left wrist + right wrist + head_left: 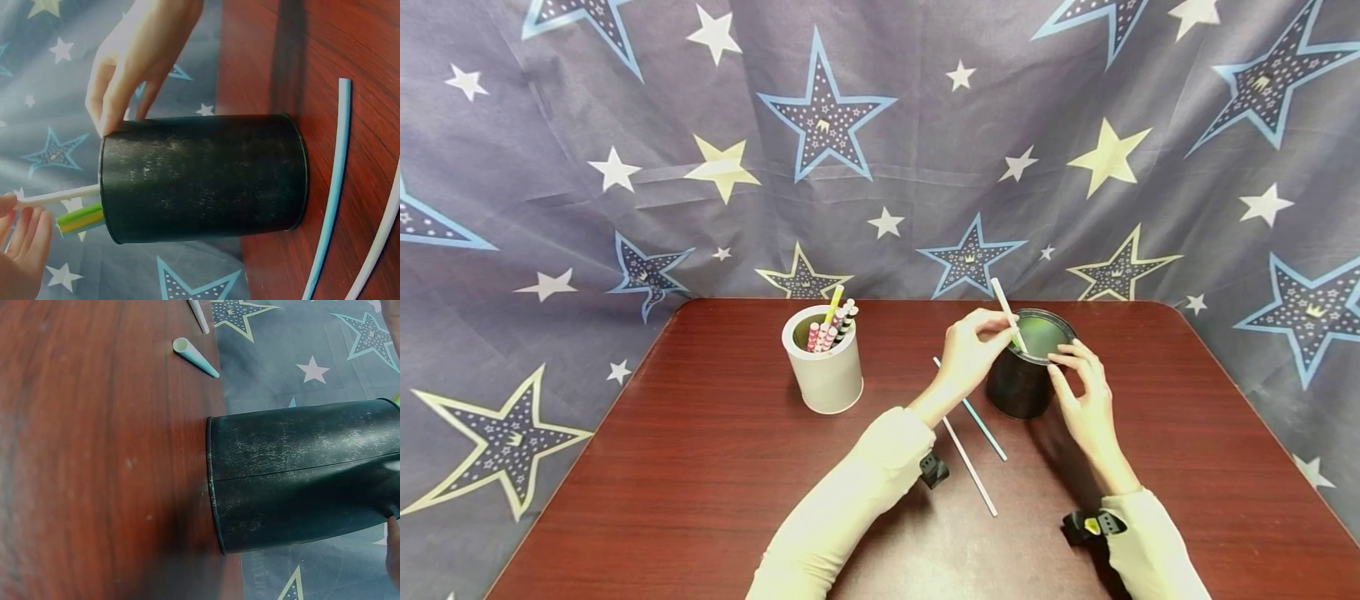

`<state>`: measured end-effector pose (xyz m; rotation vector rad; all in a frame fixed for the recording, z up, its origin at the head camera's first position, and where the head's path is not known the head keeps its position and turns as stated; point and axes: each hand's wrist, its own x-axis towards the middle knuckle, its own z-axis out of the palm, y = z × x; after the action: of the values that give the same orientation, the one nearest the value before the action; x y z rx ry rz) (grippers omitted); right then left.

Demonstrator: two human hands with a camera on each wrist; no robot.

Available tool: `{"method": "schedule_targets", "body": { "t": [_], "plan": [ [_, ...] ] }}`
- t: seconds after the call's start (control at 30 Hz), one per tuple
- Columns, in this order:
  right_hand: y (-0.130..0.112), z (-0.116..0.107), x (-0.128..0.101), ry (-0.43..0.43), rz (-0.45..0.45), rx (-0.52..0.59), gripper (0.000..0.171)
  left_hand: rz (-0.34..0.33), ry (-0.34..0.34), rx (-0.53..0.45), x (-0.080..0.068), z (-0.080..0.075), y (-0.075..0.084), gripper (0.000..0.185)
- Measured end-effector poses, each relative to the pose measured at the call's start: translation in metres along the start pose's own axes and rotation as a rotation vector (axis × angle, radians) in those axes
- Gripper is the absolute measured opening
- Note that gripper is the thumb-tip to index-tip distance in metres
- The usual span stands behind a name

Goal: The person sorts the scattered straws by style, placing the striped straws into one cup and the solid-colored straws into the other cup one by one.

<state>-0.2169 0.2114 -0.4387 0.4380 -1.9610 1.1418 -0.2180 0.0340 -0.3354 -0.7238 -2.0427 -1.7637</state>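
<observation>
Nearest on the worktop [700,467] lie two loose straws, a white straw [970,467] and a pale blue straw [981,421], side by side between the forearms. Just beyond them stands the black can [1021,385], upright, with a green-and-yellow straw [80,220] poking above its rim. The right hand [1086,400] rests its fingertips on the can's rim, fingers fairly straight, seemingly holding nothing. The left hand [970,350] pinches a white straw [1004,311], tilted, its lower end at the can's mouth. Farther left stands a white cup [826,367] holding several patterned straws [831,329].
</observation>
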Motion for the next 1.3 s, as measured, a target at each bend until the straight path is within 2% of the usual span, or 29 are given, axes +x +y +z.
{"method": "schedule_targets", "body": {
  "t": [0.1,0.3,0.47,0.77,0.87,1.07,1.3],
  "plan": [
    [0.001,0.000,0.000,-0.006,0.003,0.004,0.025,-0.001,-0.019,0.032,-0.001,0.001,-0.002,0.014],
    [0.002,-0.001,0.000,-0.021,0.000,-0.001,0.023,-0.003,-0.031,-0.032,-0.007,0.000,-0.010,0.022],
    [0.003,-0.002,0.000,-0.021,-0.015,0.004,0.022,-0.016,-0.041,-0.011,-0.013,-0.004,-0.018,0.021],
    [-0.004,0.000,0.002,0.008,-0.017,0.013,0.026,-0.074,-0.148,0.078,-0.024,-0.020,-0.031,0.015],
    [-0.003,0.000,0.001,0.002,-0.009,0.009,0.025,-0.084,-0.192,0.085,-0.026,-0.024,-0.042,0.015],
    [0.000,-0.001,0.000,-0.001,-0.007,-0.001,0.024,-0.087,-0.258,0.129,-0.030,-0.029,-0.078,0.015],
    [0.001,-0.001,0.000,-0.003,-0.016,0.012,0.023,-0.079,-0.330,0.189,-0.035,-0.041,-0.088,0.014]
  ]
}}
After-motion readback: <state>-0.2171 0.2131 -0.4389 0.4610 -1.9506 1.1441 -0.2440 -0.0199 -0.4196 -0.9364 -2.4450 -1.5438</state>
